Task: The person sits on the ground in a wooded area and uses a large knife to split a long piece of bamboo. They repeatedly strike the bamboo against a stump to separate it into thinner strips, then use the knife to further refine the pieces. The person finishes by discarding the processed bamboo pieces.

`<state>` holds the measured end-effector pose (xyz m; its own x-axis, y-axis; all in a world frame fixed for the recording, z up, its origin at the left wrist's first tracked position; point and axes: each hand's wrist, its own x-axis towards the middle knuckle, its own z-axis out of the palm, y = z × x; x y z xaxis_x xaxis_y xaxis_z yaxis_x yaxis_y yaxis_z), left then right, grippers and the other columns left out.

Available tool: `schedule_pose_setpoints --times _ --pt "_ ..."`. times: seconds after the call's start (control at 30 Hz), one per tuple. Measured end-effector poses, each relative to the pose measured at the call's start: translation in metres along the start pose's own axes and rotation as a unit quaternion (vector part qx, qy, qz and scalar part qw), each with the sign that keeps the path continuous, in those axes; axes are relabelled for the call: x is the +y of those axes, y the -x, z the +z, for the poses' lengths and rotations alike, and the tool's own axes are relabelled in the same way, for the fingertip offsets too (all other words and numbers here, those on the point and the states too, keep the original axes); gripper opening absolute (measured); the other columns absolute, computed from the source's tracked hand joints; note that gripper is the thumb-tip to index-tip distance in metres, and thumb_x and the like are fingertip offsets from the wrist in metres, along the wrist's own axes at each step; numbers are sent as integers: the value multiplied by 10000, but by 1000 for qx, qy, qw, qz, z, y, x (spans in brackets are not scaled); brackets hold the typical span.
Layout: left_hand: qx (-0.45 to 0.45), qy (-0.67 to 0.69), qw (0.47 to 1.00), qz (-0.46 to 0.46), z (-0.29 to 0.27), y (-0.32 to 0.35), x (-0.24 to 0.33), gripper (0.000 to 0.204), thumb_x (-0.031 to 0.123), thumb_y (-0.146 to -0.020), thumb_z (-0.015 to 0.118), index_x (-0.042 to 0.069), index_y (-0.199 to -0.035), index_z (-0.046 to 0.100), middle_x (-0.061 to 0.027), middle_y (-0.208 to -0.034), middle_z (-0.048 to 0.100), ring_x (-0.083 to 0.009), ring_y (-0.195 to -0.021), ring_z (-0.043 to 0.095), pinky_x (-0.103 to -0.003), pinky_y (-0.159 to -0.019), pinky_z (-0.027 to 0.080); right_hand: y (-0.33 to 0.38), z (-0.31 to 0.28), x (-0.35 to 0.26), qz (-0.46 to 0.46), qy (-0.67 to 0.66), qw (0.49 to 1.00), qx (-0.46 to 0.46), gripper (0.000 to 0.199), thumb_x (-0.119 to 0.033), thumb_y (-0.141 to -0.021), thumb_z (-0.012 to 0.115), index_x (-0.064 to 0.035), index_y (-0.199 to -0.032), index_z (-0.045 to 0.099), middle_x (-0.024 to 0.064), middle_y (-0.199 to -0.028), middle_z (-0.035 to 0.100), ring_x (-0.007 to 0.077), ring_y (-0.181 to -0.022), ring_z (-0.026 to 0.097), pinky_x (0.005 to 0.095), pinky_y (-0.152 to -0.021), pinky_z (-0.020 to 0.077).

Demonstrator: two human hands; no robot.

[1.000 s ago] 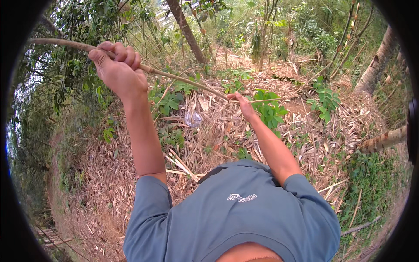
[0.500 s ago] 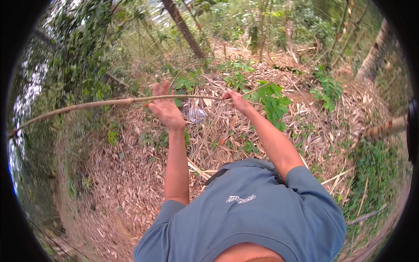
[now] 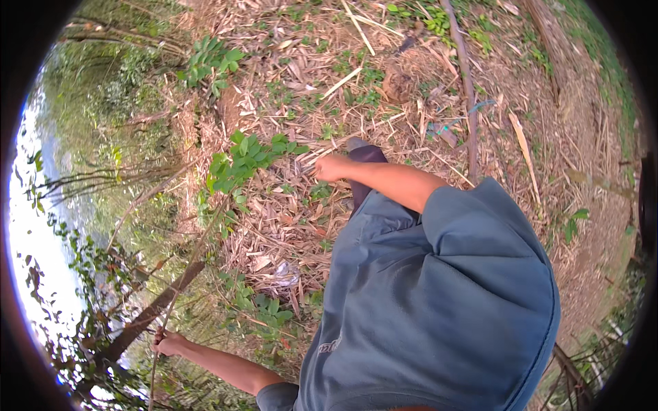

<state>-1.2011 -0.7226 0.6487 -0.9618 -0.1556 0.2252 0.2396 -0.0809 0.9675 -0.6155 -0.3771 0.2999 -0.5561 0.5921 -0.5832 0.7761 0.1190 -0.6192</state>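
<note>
My left hand [image 3: 169,343] is stretched out at the lower left, its fingers wrapped round a long thin stick [image 3: 175,296]. The stick runs upward and to the right from the lower edge, across the trees toward a leafy green plant [image 3: 248,159]. My right hand [image 3: 332,168] hangs over the leaf litter beside my dark trouser leg [image 3: 367,155], to the right of that plant. Its fingers are curled in, and nothing shows in them.
Dry leaves [image 3: 274,233] cover the ground, with a crumpled clear plastic piece [image 3: 286,274] among them. A tree trunk [image 3: 154,314] leans behind the stick. A long branch [image 3: 466,82] and a pale split piece of wood [image 3: 524,152] lie at the upper right.
My view and body have turned to the right. My right hand has let go of the stick and dropped beside my leg. My left hand, open before, now grips the stick.
</note>
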Motion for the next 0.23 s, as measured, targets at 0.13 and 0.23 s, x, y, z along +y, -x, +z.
schedule_pose_setpoints --times 0.13,0.23 --pt "-54 -63 992 94 46 -63 -15 134 46 -1004 494 -31 -905 448 -171 -861 661 -239 -777 682 -312 -671 643 65 -64 171 269 -145 928 211 281 -313 -871 660 -106 -1056 709 153 -1013 739 349 -983 700 455 -869 545" --pt "-43 -346 913 214 89 -53 -31 78 -26 -957 563 -11 -886 538 -139 -870 721 -197 -760 716 -288 -618 631 99 -75 287 335 -101 904 245 340 -373 -853 653 -42 -864 729 190 -919 734 377 -872 705 465 -817 546"
